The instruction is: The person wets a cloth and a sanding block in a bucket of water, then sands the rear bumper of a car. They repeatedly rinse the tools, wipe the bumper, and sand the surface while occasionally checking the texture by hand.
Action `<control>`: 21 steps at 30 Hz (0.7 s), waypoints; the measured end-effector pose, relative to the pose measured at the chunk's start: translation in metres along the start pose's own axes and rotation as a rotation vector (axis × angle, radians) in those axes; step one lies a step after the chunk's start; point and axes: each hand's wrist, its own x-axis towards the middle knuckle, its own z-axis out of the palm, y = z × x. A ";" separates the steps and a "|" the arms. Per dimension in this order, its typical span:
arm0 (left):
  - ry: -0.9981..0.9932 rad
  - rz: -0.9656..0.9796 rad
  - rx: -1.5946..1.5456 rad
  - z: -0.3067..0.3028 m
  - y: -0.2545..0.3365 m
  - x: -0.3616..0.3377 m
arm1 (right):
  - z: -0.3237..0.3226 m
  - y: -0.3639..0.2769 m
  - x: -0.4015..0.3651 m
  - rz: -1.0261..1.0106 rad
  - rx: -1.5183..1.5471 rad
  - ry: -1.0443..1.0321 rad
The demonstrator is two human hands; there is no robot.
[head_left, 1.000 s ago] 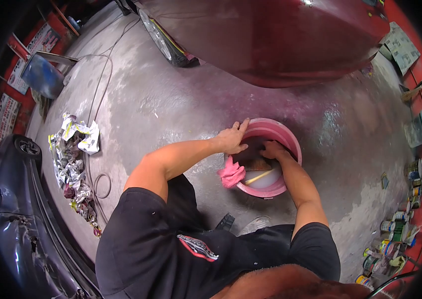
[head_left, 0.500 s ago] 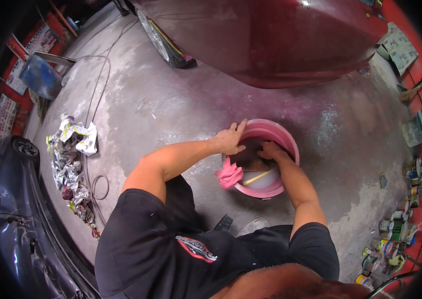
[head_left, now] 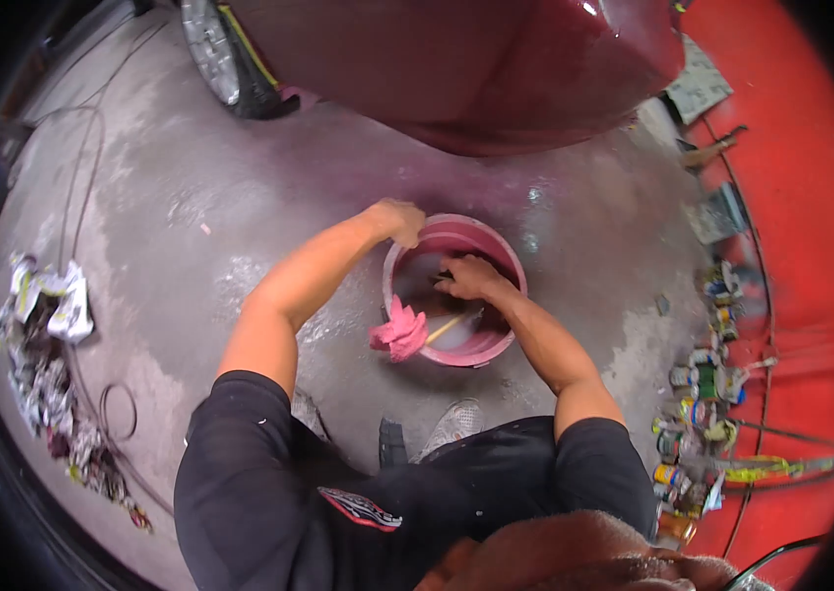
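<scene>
A pink bucket [head_left: 461, 229] with cloudy water stands on the floor before me. At its upper left rim is my left hand [head_left: 399, 222], its fingers bent over the edge. My right hand [head_left: 474, 279] reaches down inside the bucket, fingers curled close over the water. Something dark shows by those fingertips, but I cannot tell what they hold. A bright pink cloth [head_left: 400, 335] drapes over the lower left rim. Beside the cloth, a pale yellow stick [head_left: 444, 329] leans in the bucket.
A dark red car [head_left: 456, 79] stands just ahead. Crumpled paper [head_left: 48, 369] and a hose [head_left: 122, 414] lie on the left. Several cans [head_left: 688, 409] line the red wall [head_left: 801, 246] on the right. My shoe [head_left: 458, 422] is just below the bucket.
The view has swung to the right. My left hand's fingers, spread along the rim before, are now bent over it. My right hand has shifted within the bucket, and the brown-edged dark piece no longer shows clearly.
</scene>
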 end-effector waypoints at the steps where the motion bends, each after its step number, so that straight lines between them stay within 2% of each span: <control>1: -0.035 0.042 0.002 -0.003 -0.006 -0.001 | -0.013 -0.012 -0.012 0.044 -0.010 0.005; 4: -0.076 0.114 -0.091 0.001 -0.017 0.004 | -0.029 -0.032 -0.048 0.054 -0.096 0.095; 5: -0.074 0.147 -0.102 0.009 -0.017 0.003 | -0.035 -0.033 -0.057 0.056 -0.129 0.197; 6: 0.041 0.115 -0.090 0.016 -0.015 0.000 | -0.042 -0.032 -0.065 0.054 -0.169 0.301; 7: 0.157 0.081 -0.079 0.019 -0.013 0.000 | -0.048 -0.033 -0.071 0.159 -0.166 0.309; 8: 0.164 0.113 -0.086 0.015 -0.010 -0.001 | -0.050 -0.031 -0.078 0.190 -0.177 0.306; 10: 0.082 0.179 0.002 0.001 -0.005 -0.013 | -0.044 -0.024 -0.090 0.254 -0.308 0.456; 11: 0.084 0.204 0.000 -0.006 0.000 -0.019 | -0.042 -0.028 -0.096 0.321 -0.310 0.412; 13: 0.193 0.346 -0.065 -0.032 0.009 -0.036 | -0.031 -0.033 -0.103 0.394 -0.308 0.368; 14: 0.188 0.459 -0.146 -0.047 0.012 -0.046 | -0.023 -0.032 -0.105 0.443 -0.300 0.324; 18: 0.280 0.578 -0.242 -0.083 0.030 -0.090 | 0.005 -0.018 -0.111 0.376 -0.343 0.383; 19: 0.276 0.611 -0.237 -0.089 0.031 -0.102 | 0.007 -0.011 -0.113 0.271 -0.321 0.472; 21: 0.241 0.671 -0.252 -0.096 0.031 -0.120 | -0.003 -0.012 -0.121 0.269 -0.310 0.536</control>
